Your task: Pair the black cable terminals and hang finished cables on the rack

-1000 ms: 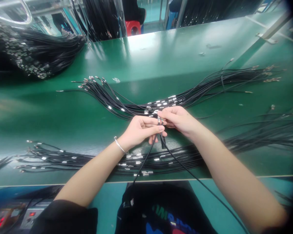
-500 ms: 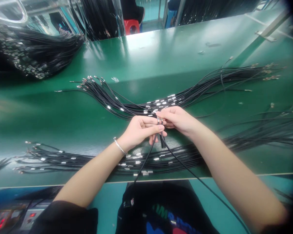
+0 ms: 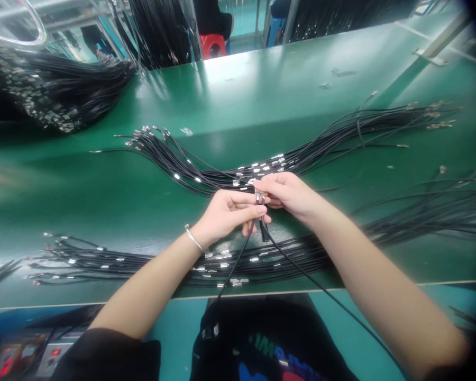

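My left hand [image 3: 238, 210] pinches a black cable [image 3: 238, 257] between thumb and fingers, close to its metal end terminals. From the right, my right hand [image 3: 283, 193] has its fingertips closed at the same terminals [image 3: 259, 196]. Two cable lengths run down from this grip, one toward my lap and one off to the lower right. A short black piece [image 3: 265, 233] hangs just below my fingers; its kind is unclear. Behind my hands lies a bundle of black cables [image 3: 214, 173] with white tags, and a second cable bundle [image 3: 143, 263] passes beneath my forearms.
The green table [image 3: 238, 114] has its front edge just before my lap. A large heap of black cables [image 3: 83, 90] lies at the back left. Tweezer-like tools [image 3: 0, 273] rest at the left edge. Beyond stands a red stool [image 3: 213, 46] with a seated person.
Both hands stay at the cable's terminals with almost no movement. The view has shifted very slightly.
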Action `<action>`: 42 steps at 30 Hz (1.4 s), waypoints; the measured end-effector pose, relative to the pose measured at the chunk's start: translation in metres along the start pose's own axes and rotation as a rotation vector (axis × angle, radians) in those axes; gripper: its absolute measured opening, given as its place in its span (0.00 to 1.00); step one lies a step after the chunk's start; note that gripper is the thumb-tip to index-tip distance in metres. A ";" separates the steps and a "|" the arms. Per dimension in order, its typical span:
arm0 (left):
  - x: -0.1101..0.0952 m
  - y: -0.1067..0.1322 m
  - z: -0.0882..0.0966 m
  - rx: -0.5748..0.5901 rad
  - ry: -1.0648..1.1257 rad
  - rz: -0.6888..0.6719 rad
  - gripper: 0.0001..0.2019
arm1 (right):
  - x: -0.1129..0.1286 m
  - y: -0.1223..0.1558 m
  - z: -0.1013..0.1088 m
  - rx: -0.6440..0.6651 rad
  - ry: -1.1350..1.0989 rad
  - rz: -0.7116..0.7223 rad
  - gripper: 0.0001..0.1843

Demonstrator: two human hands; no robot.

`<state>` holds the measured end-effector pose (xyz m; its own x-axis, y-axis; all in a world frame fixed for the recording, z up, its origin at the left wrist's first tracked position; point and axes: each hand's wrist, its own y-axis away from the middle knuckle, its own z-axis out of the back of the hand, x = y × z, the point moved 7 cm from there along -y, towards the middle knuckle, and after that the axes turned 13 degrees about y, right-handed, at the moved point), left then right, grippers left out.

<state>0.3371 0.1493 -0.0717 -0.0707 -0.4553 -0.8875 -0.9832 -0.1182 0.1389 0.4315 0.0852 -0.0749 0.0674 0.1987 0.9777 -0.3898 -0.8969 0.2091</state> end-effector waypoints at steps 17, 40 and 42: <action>-0.009 -0.007 0.023 -0.208 0.002 -0.117 0.20 | 0.008 0.004 0.018 -0.138 0.323 0.018 0.25; -0.011 0.004 -0.002 -0.055 0.184 -0.156 0.23 | -0.005 0.021 -0.005 0.083 0.868 -0.141 0.16; -0.013 0.006 -0.005 -0.027 0.186 -0.151 0.32 | -0.010 0.029 -0.007 0.300 0.735 -0.243 0.12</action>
<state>0.3326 0.1504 -0.0574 0.1115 -0.5853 -0.8031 -0.9753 -0.2197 0.0247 0.4132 0.0595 -0.0786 -0.5395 0.5147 0.6664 -0.1729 -0.8423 0.5105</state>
